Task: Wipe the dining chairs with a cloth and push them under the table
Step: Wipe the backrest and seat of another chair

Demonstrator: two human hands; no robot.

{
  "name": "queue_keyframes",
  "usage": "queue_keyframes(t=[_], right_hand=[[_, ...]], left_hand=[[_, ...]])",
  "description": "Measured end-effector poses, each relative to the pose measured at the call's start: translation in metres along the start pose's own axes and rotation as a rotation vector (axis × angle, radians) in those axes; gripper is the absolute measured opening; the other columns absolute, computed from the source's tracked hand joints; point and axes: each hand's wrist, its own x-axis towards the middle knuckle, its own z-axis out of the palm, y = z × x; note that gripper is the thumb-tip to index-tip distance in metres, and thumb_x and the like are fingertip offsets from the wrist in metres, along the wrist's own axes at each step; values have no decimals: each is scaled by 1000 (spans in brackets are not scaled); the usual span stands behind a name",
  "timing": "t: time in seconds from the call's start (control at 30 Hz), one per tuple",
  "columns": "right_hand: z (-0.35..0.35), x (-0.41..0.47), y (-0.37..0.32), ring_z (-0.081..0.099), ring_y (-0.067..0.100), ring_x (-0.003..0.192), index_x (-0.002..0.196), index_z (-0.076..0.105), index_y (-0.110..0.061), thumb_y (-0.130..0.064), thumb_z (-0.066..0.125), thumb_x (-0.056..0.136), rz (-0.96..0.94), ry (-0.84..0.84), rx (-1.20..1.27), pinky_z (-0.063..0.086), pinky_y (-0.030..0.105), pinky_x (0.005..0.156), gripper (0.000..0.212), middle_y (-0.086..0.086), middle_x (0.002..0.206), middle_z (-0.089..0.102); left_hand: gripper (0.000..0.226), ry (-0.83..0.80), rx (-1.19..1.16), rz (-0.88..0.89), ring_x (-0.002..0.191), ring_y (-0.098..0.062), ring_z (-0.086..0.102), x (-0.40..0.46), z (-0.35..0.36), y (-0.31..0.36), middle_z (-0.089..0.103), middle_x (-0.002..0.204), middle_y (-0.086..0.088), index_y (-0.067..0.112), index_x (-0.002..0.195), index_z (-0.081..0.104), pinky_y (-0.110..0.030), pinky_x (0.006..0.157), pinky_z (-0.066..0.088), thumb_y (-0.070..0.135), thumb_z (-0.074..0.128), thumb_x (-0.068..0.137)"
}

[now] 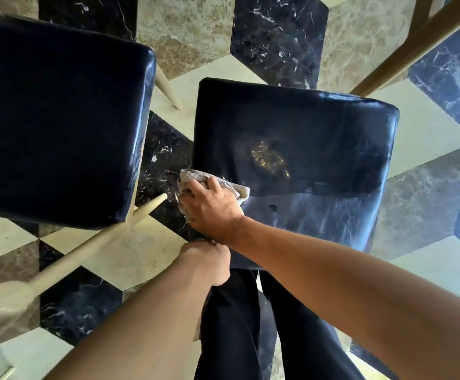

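Observation:
A dark navy leather dining chair stands right below me, its seat worn to a yellowish patch in the middle. My right hand grips a crumpled beige cloth against the chair's left side, where seat meets backrest. My left hand curls round the near left corner of the backrest top. A second navy chair stands to the left, with pale wooden legs.
The floor is patterned marble in black, brown and cream tiles. A pale wooden table leg slants across the upper right. My dark trousers show beneath the chair back. A narrow gap separates the two chairs.

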Motion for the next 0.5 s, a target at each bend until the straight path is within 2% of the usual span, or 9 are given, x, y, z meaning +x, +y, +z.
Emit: queue_keyframes(t=[0.07,0.1,0.23,0.3,0.4,0.5], right_hand=[[0,-13,16,46,33,109,144,45,-29,-40,48,99,-19,-44,-5,49,39,68,47,1,136,44],[-1,-21,28,47,33,107,143,45,-31,-41,51,97,-15,-68,-4,46,38,67,47,2,133,45],[-4,-60,92,54,32,88,113,57,-29,-43,67,80,83,-137,48,52,47,76,36,0,115,51],[-13,-88,125,55,31,89,109,56,-32,-49,68,79,143,-193,-6,51,45,79,37,-3,117,52],[-26,-128,172,55,31,94,108,52,-35,-54,70,76,195,-205,-40,51,41,74,41,-7,119,50],[-36,-163,211,56,30,99,112,54,-35,-51,71,79,220,-227,-84,34,33,67,41,-7,123,49]], left_hand=[[32,-5,-12,9,117,-30,57,0,3,1,58,132,-9,16,123,60,-39,93,49,20,44,96],[32,-15,2,10,116,-29,57,1,4,1,58,131,-8,16,122,60,-39,92,49,20,43,95],[35,-15,65,-34,122,-28,54,4,7,0,56,135,-5,18,126,59,-40,97,47,21,43,95],[33,-6,105,-41,117,-29,57,1,6,8,59,130,-6,18,124,61,-38,91,48,22,46,95],[31,33,170,-46,114,-29,59,-6,0,31,62,127,-7,19,121,63,-35,82,46,23,47,95],[29,134,143,2,116,-30,58,-10,-9,70,60,129,-6,17,118,61,-36,87,47,23,45,95]])
